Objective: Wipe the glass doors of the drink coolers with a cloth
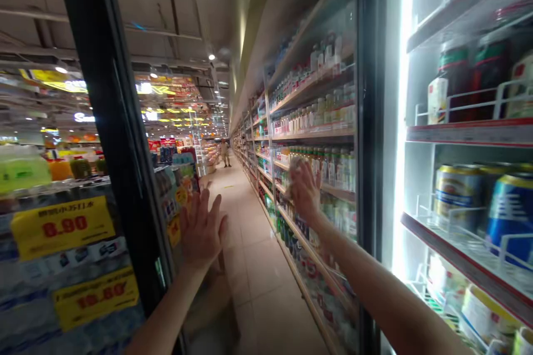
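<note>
I see two glass fridge doors. My left hand (202, 230) lies flat and spread wide at the edge of the left door (104, 122), seemingly to steady it. My right hand (306, 191) holds a blurred pale wad (295, 169), perhaps a cloth, pressed to the right door (333, 94), beside the lit shelf (466, 133) of cans (458, 188).
</note>
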The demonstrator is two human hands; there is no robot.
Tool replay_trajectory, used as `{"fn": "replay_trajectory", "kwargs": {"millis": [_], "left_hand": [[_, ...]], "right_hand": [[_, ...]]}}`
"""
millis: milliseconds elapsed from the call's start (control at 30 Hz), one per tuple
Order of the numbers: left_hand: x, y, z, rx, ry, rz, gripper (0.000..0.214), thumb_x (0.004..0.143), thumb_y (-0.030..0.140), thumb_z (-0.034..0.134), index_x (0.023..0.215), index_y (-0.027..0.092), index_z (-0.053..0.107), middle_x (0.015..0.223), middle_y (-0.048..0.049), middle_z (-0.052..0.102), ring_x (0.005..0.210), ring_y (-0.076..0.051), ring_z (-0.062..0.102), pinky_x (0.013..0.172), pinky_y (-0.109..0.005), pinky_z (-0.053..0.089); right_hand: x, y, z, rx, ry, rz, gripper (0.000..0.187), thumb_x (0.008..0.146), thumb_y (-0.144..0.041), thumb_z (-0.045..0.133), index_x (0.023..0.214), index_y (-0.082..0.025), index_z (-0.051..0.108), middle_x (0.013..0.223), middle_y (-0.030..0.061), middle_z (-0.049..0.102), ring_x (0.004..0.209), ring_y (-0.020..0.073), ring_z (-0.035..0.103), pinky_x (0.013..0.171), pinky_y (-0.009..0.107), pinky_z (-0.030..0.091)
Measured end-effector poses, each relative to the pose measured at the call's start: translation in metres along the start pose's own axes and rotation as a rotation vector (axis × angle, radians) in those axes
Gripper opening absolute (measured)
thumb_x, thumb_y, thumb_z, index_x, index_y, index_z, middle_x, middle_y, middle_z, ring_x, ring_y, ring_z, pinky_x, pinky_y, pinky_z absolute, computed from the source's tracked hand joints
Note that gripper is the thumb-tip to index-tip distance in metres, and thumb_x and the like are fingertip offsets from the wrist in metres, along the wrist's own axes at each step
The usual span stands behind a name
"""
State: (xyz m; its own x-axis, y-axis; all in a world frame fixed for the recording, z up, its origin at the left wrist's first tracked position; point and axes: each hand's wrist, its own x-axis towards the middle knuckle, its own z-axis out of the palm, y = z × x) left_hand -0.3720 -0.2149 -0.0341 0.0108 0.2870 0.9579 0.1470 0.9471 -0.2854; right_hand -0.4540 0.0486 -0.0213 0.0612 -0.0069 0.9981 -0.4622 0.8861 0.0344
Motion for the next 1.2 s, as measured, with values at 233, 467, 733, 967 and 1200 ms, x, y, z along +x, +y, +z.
{"fn": "replay_trajectory", "kwargs": {"millis": [233,467,733,967,1200], "left_hand": [[0.0,0.0,-0.001,0.042,-0.009,0.01,0.067,0.086,0.026,0.052,0.145,0.024,0.021,0.151,-0.008,0.023,0.139,-0.025,0.02,0.114,-0.046,0.017],[-0.001,-0.001,0.0,0.041,-0.02,0.002,0.066,0.087,0.028,0.05,0.145,0.025,0.018,0.152,-0.0051,0.02,0.139,-0.026,0.022,0.114,-0.047,0.016],[0.001,0.001,0.0,0.026,-0.003,0.005,0.07,0.085,0.023,0.053,0.145,0.024,0.018,0.15,-0.0091,0.023,0.14,-0.023,0.017,0.115,-0.045,0.013],[0.0,-0.003,0.002,0.056,0.004,0.029,0.069,0.084,0.023,0.053,0.145,0.022,0.02,0.149,-0.0105,0.026,0.139,-0.024,0.019,0.114,-0.046,0.016],[-0.001,-0.001,0.002,0.064,0.009,0.011,0.068,0.084,0.022,0.054,0.144,0.022,0.023,0.148,-0.011,0.029,0.139,-0.025,0.02,0.114,-0.046,0.017]], "right_hand": [[0.02,-0.024,0.006,0.027,-0.006,-0.096,0.043,0.09,-0.025,0.039,0.132,-0.025,0.045,0.14,0.009,0.044,0.139,0.0223,0.023,0.111,0.051,0.017],[0.001,0.009,-0.004,0.053,-0.114,-0.159,0.036,0.088,-0.029,0.045,0.123,-0.027,0.053,0.138,0.0077,0.046,0.137,0.0214,0.027,0.112,0.051,0.015],[0.047,0.033,-0.003,0.006,0.131,0.414,0.049,0.089,-0.026,0.029,0.136,-0.017,0.042,0.142,0.0157,0.039,0.137,0.0274,0.025,0.107,0.056,0.021],[0.037,-0.018,0.002,0.072,-0.16,-0.415,0.036,0.088,-0.025,0.045,0.122,-0.031,0.054,0.137,0.0029,0.049,0.137,0.0189,0.028,0.113,0.048,0.013],[0.062,0.057,-0.001,-0.035,0.219,0.488,0.049,0.09,-0.028,0.029,0.135,-0.014,0.042,0.142,0.0192,0.038,0.135,0.0286,0.029,0.103,0.056,0.028]]}}
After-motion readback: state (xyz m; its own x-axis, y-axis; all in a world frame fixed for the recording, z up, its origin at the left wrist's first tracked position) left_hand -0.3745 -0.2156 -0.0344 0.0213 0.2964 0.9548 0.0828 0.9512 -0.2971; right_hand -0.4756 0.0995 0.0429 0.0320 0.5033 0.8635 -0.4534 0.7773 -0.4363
